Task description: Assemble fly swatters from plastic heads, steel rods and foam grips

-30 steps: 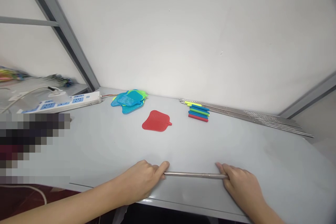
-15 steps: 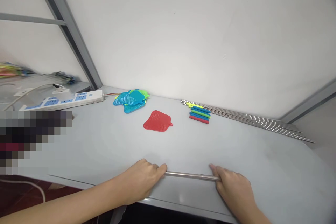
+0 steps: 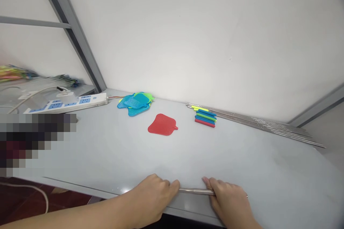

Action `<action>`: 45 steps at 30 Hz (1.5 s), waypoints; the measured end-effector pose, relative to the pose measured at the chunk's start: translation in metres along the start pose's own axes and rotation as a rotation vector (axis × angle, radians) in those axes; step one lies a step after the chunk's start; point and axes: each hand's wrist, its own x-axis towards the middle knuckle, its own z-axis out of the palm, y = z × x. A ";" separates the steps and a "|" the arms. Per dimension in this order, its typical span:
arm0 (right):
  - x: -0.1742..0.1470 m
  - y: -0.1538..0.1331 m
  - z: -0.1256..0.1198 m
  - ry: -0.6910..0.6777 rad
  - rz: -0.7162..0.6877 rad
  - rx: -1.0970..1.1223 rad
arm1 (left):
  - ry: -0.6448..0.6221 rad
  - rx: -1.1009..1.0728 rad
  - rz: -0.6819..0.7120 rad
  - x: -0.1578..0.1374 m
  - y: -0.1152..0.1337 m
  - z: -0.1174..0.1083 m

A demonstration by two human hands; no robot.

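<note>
Between both sets of fingertips lies a metal rod (image 3: 195, 190), left hand (image 3: 152, 197) and right hand (image 3: 228, 202) clamped on its ends.

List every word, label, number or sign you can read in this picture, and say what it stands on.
None can be read.
White power strip with blue sockets: no marking clear enough to read.
Red plastic mesh swatter head, stack of blue and green mesh heads, coloured plastic handle sleeves, thin steel rods: no lettering visible.
Telescopic metal rod between left hand and right hand: plain.
</note>
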 end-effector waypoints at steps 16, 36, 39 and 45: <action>0.008 0.044 -0.027 -0.448 -0.185 0.446 | 0.157 -0.141 -0.075 -0.002 -0.013 -0.003; -0.016 0.060 -0.039 -0.346 -0.172 0.571 | 0.107 -0.155 -0.080 -0.015 -0.030 -0.009; -0.022 0.053 -0.040 -0.360 -0.185 0.508 | 0.064 -0.121 -0.075 -0.017 -0.021 -0.015; -0.024 0.037 -0.036 -0.480 -0.227 0.363 | -0.011 0.000 -0.030 -0.014 -0.009 -0.016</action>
